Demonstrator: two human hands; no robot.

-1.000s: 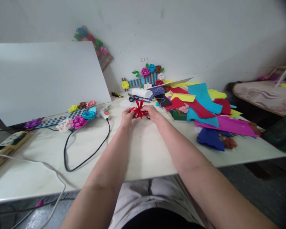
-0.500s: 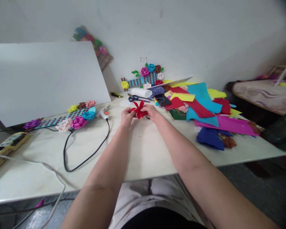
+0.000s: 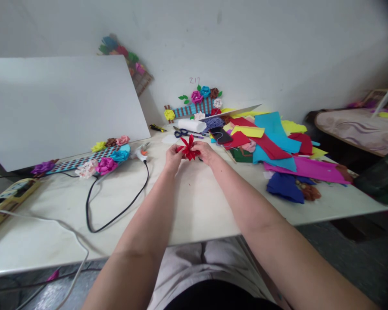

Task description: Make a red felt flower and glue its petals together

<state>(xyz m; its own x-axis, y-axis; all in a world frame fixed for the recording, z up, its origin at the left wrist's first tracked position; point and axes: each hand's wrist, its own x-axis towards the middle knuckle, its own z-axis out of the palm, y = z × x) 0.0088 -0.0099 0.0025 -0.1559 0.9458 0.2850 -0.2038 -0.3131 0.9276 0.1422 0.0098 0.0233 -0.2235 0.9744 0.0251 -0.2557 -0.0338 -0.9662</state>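
Red star-shaped papery flower [image 3: 189,149]: between both hands, over the pale worktop [image 3: 200,206]; no clear long axis
Left grip [image 3: 173,157]: pinched closed on its left petals
Right grip [image 3: 205,152]: pinching its right side, equally near

Single view from the wearer's head, facing forward and down: forearms [image 3: 155,206] close to the lens, both hands [image 3: 173,157] farther off above the table [image 3: 202,211], wall [image 3: 261,51] behind.
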